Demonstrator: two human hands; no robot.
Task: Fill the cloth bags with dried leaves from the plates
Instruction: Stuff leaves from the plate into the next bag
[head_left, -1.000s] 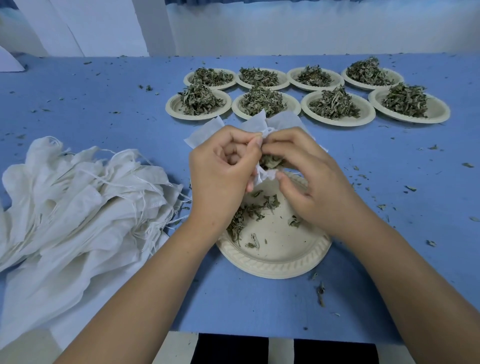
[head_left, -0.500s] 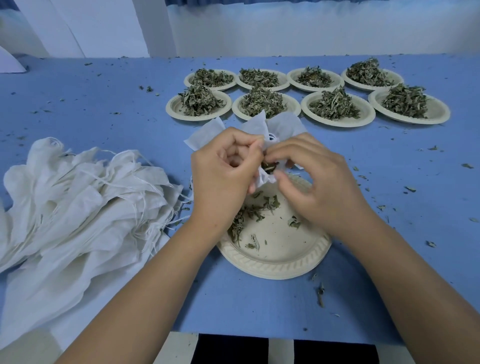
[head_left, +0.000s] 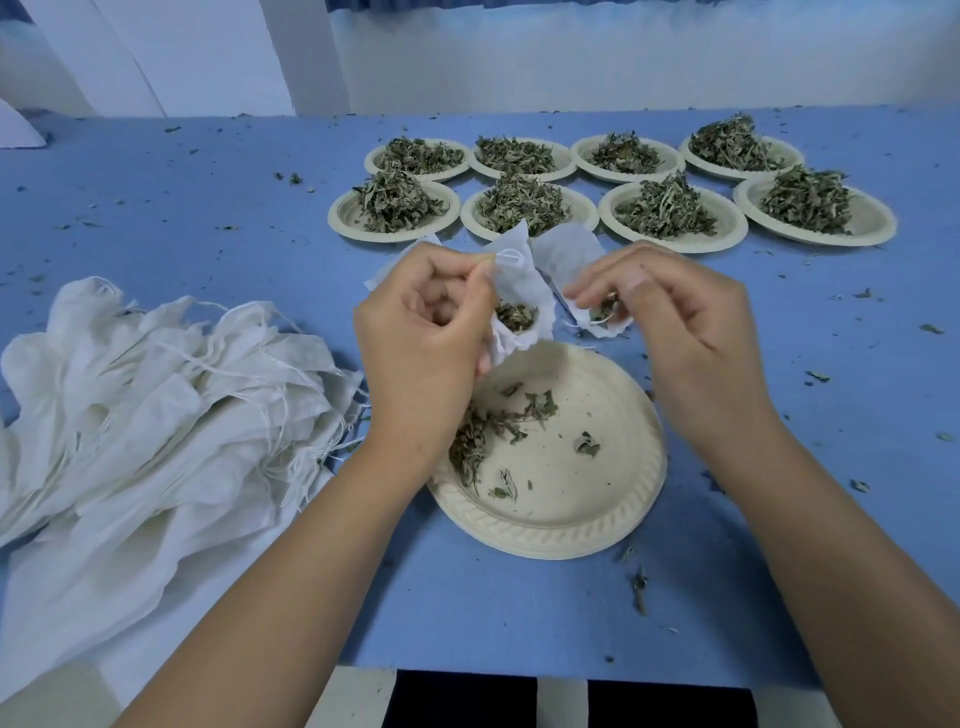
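Note:
My left hand (head_left: 426, 338) pinches the mouth of a small white cloth bag (head_left: 522, 283) above the near plate (head_left: 582, 525). Dried leaves (head_left: 515, 315) show inside the bag's opening. My right hand (head_left: 675, 317) is a short way right of the bag, its thumb and fingertips pinching a few dried leaves (head_left: 604, 310). It hovers over a second white bag (head_left: 566, 249) lying on the table. The near plate holds only a few scattered leaves (head_left: 483, 436).
Several plates heaped with dried leaves (head_left: 667, 213) stand in two rows at the back. A pile of white cloth bags (head_left: 156, 405) with drawstrings lies at the left. Leaf crumbs are scattered over the blue table (head_left: 857, 415).
My hands were pressed together at the bag's mouth. Now my right hand has drawn away to the right, and the bag's opening with leaves inside is showing.

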